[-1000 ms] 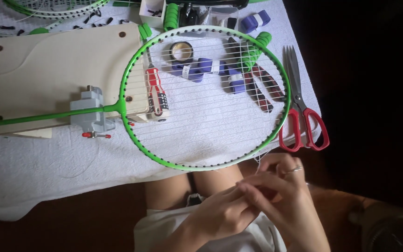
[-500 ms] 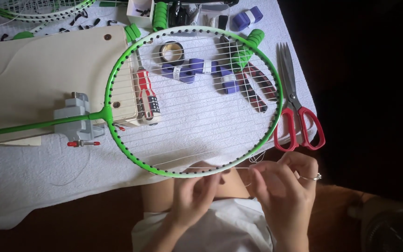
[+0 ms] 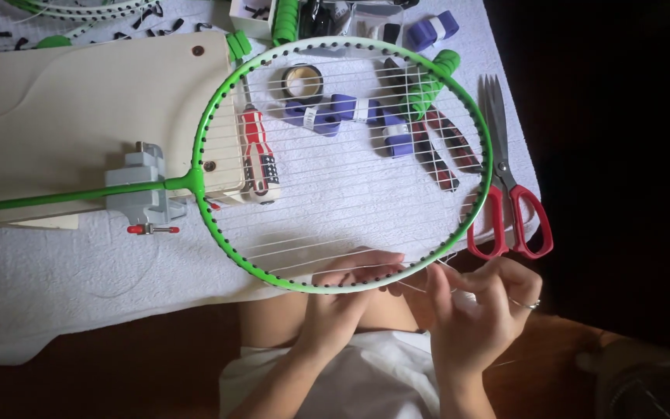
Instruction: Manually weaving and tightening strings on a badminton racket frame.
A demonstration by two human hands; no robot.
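Left hand point(image 3: 350, 283) sits at the near edge of the racket point(image 3: 343, 163), fingers curled over the green rim and pinching there, thumb under the frame. Right hand point(image 3: 478, 310) is just beside it, off the rim's lower right, fingertips pinched on a thin white string point(image 3: 447, 268) that runs out from the frame; a ring shows on one finger. The two hands are close together, nearly touching. The racket lies flat on a white cloth point(image 3: 63, 271), head toward the person, shaft running off left through a grey clamp point(image 3: 145, 190) fixed to a pale wooden board point(image 3: 79, 101). Only cross strings are in, with the bottom rows looking slack. Under the strings: a roll of tape point(image 3: 302, 80), blue grip rolls point(image 3: 327, 112), a small striped tool point(image 3: 259, 155), pliers point(image 3: 436, 147). Red-handled scissors point(image 3: 505, 194) lie right of the frame, well clear of the hands.
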